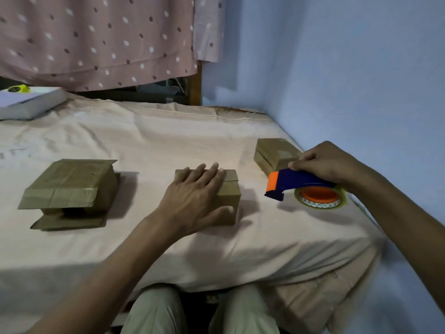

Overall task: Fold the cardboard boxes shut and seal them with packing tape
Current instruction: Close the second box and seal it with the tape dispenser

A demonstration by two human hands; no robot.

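Three brown cardboard boxes lie on a cloth-covered table [168, 141]. The middle box [230, 191] has its flaps folded down, and my left hand [195, 198] presses flat on its top with straight fingers, the thumb against its front face. To its right, my right hand [322, 165] grips the blue and orange tape dispenser [296, 183], whose roll of clear tape [320, 200] rests on the cloth. The left box [69, 186] lies with its near end flaps open. The far right box [274, 154] is taped shut and partly hidden behind my right hand.
A white flat box [29, 102] with a yellow object [18, 88] on it sits at the far left corner. A dotted pink curtain [101, 39] hangs behind the table. A blue wall [349, 80] runs along the right side. My knees show below the table's near edge.
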